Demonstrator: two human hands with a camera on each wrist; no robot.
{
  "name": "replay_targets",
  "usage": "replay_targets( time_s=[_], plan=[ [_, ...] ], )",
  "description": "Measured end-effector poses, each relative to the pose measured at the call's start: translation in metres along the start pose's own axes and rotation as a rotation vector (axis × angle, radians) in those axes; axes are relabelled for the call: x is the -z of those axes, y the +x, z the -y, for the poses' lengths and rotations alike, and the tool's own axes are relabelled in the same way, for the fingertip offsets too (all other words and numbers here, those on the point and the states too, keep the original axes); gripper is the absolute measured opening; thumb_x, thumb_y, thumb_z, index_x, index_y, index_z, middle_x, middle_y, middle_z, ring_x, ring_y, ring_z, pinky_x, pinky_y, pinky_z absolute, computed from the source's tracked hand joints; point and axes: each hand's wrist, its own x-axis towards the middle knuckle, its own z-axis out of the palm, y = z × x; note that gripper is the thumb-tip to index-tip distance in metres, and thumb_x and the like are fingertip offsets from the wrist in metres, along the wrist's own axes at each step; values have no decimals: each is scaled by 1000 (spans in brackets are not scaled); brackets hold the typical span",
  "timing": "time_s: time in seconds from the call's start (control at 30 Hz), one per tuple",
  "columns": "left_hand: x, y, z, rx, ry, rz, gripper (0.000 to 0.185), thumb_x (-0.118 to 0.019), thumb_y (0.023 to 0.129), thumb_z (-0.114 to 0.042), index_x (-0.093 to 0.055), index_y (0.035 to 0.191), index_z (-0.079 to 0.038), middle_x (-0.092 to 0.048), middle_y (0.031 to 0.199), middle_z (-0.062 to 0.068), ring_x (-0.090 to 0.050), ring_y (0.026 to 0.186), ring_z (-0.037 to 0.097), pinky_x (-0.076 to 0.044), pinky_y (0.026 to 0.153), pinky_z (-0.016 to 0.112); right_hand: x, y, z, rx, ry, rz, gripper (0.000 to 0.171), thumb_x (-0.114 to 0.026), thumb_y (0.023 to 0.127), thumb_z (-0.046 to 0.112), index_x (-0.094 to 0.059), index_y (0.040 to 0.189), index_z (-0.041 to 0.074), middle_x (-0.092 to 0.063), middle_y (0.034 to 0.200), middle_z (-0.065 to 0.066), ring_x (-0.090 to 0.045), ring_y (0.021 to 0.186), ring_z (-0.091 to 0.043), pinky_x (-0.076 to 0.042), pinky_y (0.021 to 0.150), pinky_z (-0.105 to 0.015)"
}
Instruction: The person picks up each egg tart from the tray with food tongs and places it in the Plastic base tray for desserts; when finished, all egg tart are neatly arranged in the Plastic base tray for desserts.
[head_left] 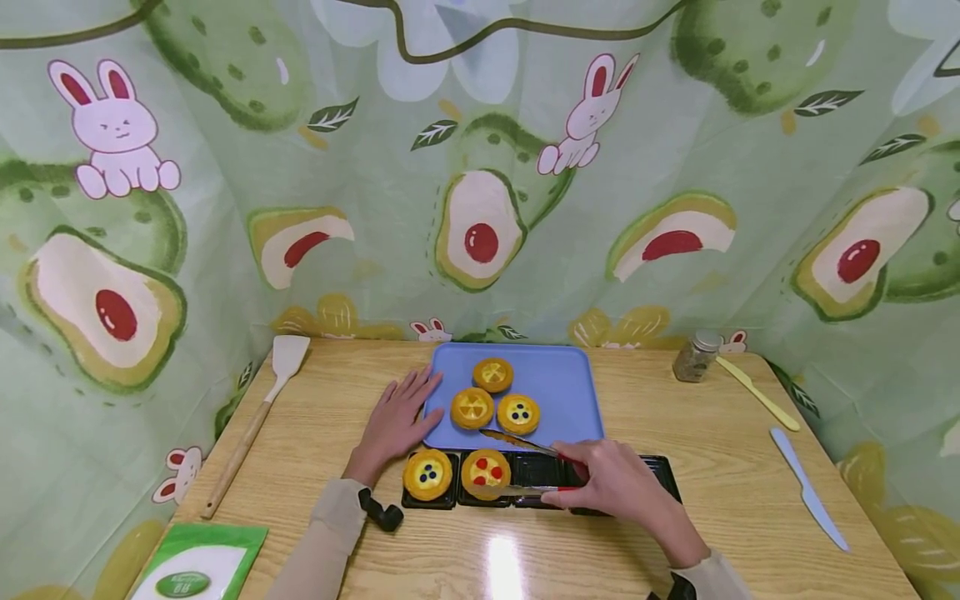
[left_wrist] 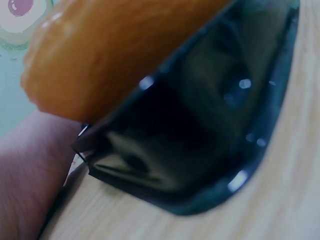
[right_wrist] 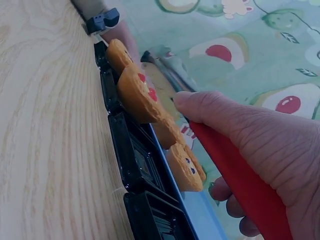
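Note:
My right hand (head_left: 611,479) grips red-handled tongs (head_left: 525,490) over the black compartment tray (head_left: 538,469). The tongs' arms are spread: one tip overlaps the tart with red dots (head_left: 486,473), the other reaches the blue tray's near edge. That tart sits in the second compartment from the left, beside a blueberry-dotted tart (head_left: 427,474) in the first. My left hand (head_left: 395,419) lies with straight fingers at the left edge of the blue tray (head_left: 558,392). On this tray are two tarts with wedge-shaped yellow tops (head_left: 472,408) and another blueberry-dotted tart (head_left: 518,414).
A white spatula (head_left: 258,417) with a wooden handle lies at the left, behind a green-and-white packet (head_left: 198,562). To the right are a small glass jar (head_left: 696,357), a yellow knife (head_left: 757,392) and a blue knife (head_left: 808,492). A patterned curtain (head_left: 390,250) borders the table.

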Motion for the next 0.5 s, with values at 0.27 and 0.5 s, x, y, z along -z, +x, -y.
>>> replay_targets(
  time_s=[0.27,0.5],
  plan=[
    [0,-1,0,5,-6,5,70,-44,106,-59,-30,167,-27,-23,173,0,-19,160,31,-14,127,59,5,-1,-6,-71,-18,-90,75,-77,80,72,-76,130,15,-38,59,20,-27,50,4,-23,45,-19],
    [0,0,0,5,3,10,70,-43,106,-60,-28,167,-29,-22,174,-1,-20,160,31,-14,127,59,7,-1,-13,-95,-52,-180,73,-82,78,67,-78,125,11,-41,62,20,-30,51,3,-26,46,-19]
  ],
)
